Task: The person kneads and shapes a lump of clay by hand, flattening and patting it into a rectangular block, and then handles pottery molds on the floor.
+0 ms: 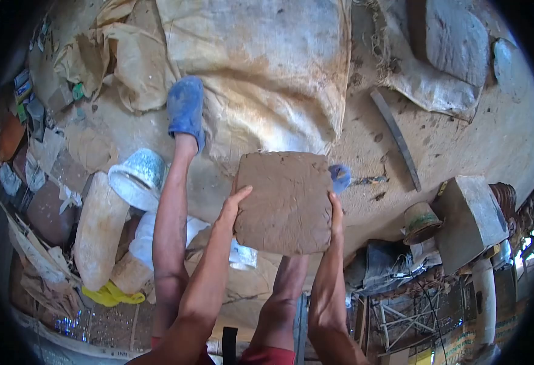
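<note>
A thick, squarish block of brown clay is held up in front of my legs, between both hands. My left hand grips its left side, the thumb lying on the near face. On the opposite side my right hand presses against the edge, its other fingers hidden behind the block. Beyond the block a stained cloth sheet is spread on the ground. One blue clog stands at the sheet's left edge; the other blue clog is partly covered by the clay.
A curved dark bar lies on the ground at right. A large grey block rests on cloth at upper right. White-splashed buckets and a long pale sack sit at left. A box and a small pot stand at right.
</note>
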Tool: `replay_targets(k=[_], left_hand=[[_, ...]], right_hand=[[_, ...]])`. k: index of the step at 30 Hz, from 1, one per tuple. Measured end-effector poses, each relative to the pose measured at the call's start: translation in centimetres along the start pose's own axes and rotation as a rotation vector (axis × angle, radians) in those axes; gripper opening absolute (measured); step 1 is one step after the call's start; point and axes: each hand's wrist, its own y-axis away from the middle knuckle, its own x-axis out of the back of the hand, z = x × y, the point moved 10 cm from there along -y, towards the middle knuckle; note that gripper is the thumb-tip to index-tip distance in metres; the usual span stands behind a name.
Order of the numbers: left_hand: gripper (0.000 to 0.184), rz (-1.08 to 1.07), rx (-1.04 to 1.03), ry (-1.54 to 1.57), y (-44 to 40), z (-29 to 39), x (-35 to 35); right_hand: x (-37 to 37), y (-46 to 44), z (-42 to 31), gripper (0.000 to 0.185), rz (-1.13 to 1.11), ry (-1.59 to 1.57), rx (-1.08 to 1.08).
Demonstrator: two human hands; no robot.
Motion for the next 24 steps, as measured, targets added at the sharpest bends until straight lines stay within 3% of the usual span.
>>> replay_targets(k=[3, 5, 6, 8, 10, 14, 17, 18, 19, 21, 22, 23, 24], left_hand=[[0.068, -0.018, 0.012, -0.06, 6.3, -0.1, -1.9], [0.088, -0.013, -0.101, -0.309, 10.1, 0.2, -2.4], [0.088, -0.015, -0.113, -0.317, 12.5, 0.3, -2.7], [0.1, -0.138, -0.156, -0.314, 17.7, 1.9, -5.6], [0.097, -0.111, -0.147, -0.212, 24.5, 5.2, -8.2], [0.096, -0.163, -0.299, -0.17, 29.5, 7.5, -6.1], [0.094, -0.217, -0.562, -0.141, 26.2, 13.0, -8.6], [0.092, -0.151, -0.526, -0.348, 20.0, 10.6, -3.9], [0.092, 0.036, -0.416, -0.461, 15.2, 12.7, -4.2], [0.104, 0.141, -0.741, -0.862, 4.5, 19.2, -5.4], [0.107, 0.29, -0.701, -0.927, 3.7, 21.6, -5.7], [0.11, 0.439, -0.645, -0.988, 3.4, 23.6, -5.7], [0.11, 0.434, -0.631, -0.981, 2.4, 24.1, -5.9]], right_hand=[[5.8, 6.4, 3.8, 0.065, 0.122, -0.017, 0.053], [10.2, 11.6, 4.1, 0.06, 0.301, 0.106, 0.13], [10.9, 13.9, 3.8, 0.062, 0.327, 0.104, 0.125], [9.4, 16.9, 1.7, 0.065, 0.27, 0.079, 0.128], [7.1, 18.9, -1.1, 0.069, 0.19, 0.097, 0.159], [1.2, 18.1, -6.9, 0.078, -0.045, 0.214, 0.338], [-3.5, 12.7, -10.6, 0.085, -0.211, 0.367, 0.557], [-4.6, 9.9, -11.7, 0.088, -0.203, 0.428, 0.622], [-5.2, 7.3, -12.7, 0.091, -0.149, 0.5, 0.669], [-6.4, 1.1, -15.2, 0.087, 0.014, 0.661, 0.804], [-4.5, -2.5, -16.5, 0.083, 0.272, 0.863, 0.721], [-5.4, -3.1, -19.0, 0.083, 0.284, 0.87, 0.745], [-7.3, -1.3, -20.8, 0.081, 0.249, 0.906, 0.855]])
